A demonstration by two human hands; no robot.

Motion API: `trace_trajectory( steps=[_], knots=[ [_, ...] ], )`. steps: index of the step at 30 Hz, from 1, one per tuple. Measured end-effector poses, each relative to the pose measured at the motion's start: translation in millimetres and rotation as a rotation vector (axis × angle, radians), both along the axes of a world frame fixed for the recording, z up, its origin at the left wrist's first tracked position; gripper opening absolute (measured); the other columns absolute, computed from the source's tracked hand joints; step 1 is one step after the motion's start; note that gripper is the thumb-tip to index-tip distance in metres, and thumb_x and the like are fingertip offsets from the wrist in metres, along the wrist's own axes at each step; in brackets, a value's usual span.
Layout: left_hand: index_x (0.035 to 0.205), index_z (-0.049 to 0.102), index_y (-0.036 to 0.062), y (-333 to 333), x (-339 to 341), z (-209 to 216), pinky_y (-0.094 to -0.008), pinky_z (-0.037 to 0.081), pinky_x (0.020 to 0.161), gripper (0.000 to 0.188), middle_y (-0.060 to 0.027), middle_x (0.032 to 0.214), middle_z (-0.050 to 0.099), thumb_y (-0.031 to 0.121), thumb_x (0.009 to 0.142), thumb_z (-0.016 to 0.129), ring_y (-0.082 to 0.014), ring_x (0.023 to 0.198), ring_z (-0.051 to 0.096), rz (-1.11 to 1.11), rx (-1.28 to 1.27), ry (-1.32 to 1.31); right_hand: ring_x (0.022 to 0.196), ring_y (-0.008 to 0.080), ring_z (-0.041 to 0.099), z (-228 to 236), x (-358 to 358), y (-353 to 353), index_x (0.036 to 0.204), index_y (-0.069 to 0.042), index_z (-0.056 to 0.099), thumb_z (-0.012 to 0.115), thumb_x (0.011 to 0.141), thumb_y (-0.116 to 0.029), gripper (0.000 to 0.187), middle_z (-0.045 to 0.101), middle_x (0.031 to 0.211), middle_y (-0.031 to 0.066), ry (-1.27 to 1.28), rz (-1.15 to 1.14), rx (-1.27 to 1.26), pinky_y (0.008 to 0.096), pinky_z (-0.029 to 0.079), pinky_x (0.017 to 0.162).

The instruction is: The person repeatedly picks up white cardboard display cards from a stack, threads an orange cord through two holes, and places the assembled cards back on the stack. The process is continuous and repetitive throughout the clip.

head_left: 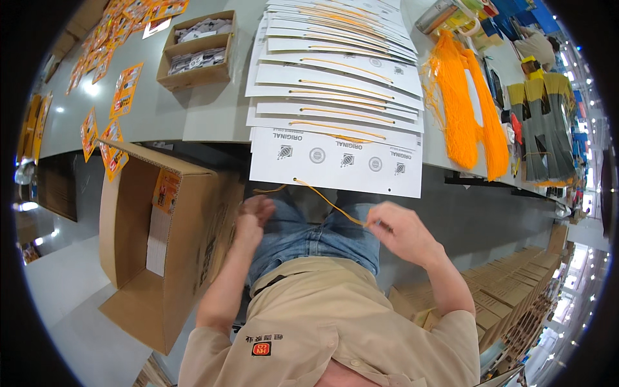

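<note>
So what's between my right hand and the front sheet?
Head view: an orange cord runs from the front white sheet to your right hand.

This is looking like a packing workshop: threaded white sheets and orange cord bundles are lying on the grey counter. Cardboard boxes are standing in rows near it.

I could pass over bare tabletop left of the white sheets, nearer than the small divided box; orange cord bundles crowd their right, and an open carton blocks the left hand outward
</note>
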State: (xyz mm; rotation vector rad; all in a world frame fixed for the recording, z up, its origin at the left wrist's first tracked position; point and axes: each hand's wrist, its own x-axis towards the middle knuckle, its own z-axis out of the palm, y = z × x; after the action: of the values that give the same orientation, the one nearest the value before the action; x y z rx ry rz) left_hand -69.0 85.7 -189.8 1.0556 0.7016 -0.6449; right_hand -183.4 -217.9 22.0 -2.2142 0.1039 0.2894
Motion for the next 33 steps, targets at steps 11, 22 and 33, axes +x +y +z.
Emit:
trace_trajectory(
  steps=[11, 22, 33],
  knots=[
    [0.106, 0.070, -0.0028, -155.1, -36.4, 94.9, -0.0282, 0.056, 0.083, 0.026, -0.0082, 0.094, 0.071, 0.021, 0.100, 0.063, -0.0140, 0.086, 0.068, -0.971, -0.267, -0.257, 0.066, 0.0044, 0.051, -3.4, 3.8, -35.8, 0.115, 0.002, 0.061, 0.066, 0.095, -0.006, 0.023, 0.059, 0.076, -0.0005, -0.097, -0.456, 0.188, 0.0222, 0.045, 0.062],
    [0.104, 0.069, 0.0019, -170.4, -33.0, 93.8, -0.0289, 0.055, 0.080, 0.020, -0.0048, 0.088, 0.069, 0.021, 0.097, 0.068, -0.0143, 0.082, 0.067, -0.819, -0.267, -0.130, 0.069, 0.0045, 0.055, -13.2, 23.0, -39.7, 0.111, 0.003, 0.062, 0.067, 0.093, -0.009, 0.022, 0.063, 0.078, 0.0006, 0.003, -0.530, 0.296, 0.0219, 0.047, 0.063],
    [0.107, 0.068, 0.0035, -184.6, -33.3, 91.1, -0.0300, 0.057, 0.077, 0.018, -0.0041, 0.093, 0.068, 0.018, 0.096, 0.071, -0.0135, 0.082, 0.065, -0.674, -0.292, -0.040, 0.067, 0.0006, 0.052, -31.7, 62.3, -42.6, 0.110, 0.001, 0.061, 0.067, 0.095, -0.008, 0.019, 0.065, 0.082, -0.0008, -0.103, -0.563, 0.317, 0.0181, 0.042, 0.057]
  ],
)
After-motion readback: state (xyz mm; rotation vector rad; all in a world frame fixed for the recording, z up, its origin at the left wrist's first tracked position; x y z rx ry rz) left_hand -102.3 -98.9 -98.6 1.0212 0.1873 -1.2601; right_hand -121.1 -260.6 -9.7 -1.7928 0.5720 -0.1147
